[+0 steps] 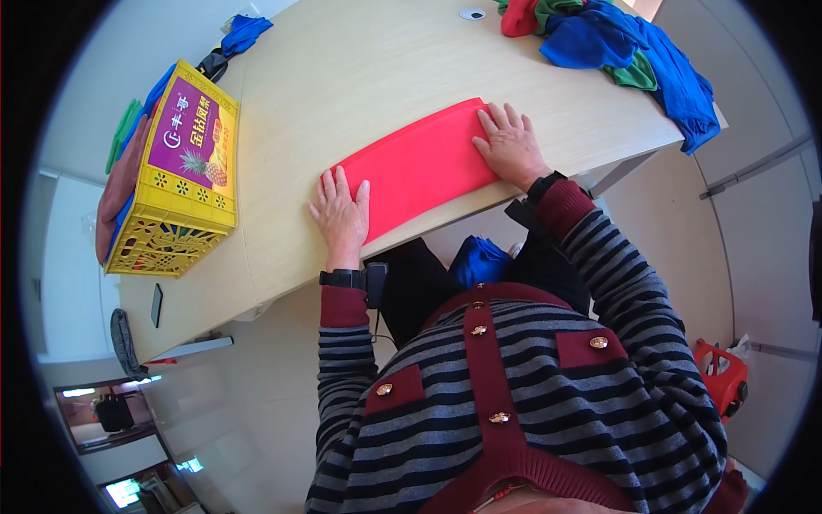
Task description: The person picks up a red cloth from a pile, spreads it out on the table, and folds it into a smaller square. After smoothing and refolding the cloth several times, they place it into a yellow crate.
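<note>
A red cloth (428, 169), folded into a long flat band, lies on the pale wooden table (342, 94) close to its front edge. My left hand (344, 212) rests on the cloth's left end, fingers stretched out and pointing away from me. At the opposite end, my right hand (512, 147) lies flat with its fingers spread over the cloth's edge. Neither hand grips the fabric; both press on it from above. The underside of the cloth and its inner layers are hidden.
At the left stands a yellow plastic crate (184, 201) with a purple panel, stuffed with coloured cloths. A heap of blue, green and red cloths (616, 47) hangs over the right edge. A dark phone-like slab (157, 305) lies near the left corner. Blue fabric (481, 261) sits below the table.
</note>
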Demonstrator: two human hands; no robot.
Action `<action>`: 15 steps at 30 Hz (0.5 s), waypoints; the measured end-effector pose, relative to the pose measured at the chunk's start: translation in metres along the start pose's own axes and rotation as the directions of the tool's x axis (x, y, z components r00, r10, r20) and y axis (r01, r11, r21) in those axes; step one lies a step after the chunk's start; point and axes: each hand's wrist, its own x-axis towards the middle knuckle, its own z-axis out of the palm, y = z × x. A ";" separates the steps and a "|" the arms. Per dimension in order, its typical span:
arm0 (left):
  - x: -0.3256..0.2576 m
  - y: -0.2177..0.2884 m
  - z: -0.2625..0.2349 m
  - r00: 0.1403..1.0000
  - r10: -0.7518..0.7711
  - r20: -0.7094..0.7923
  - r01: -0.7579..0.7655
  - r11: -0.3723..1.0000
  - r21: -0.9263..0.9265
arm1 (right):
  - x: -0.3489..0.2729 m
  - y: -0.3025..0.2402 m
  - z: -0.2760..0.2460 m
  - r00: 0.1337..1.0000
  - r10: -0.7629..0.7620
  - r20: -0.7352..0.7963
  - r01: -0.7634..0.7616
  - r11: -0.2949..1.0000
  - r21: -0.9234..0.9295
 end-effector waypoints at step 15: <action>-0.017 0.050 0.010 0.970 0.241 0.013 -0.241 0.970 0.018 | -0.021 -0.088 0.020 0.962 -0.258 -0.085 0.272 0.918 0.290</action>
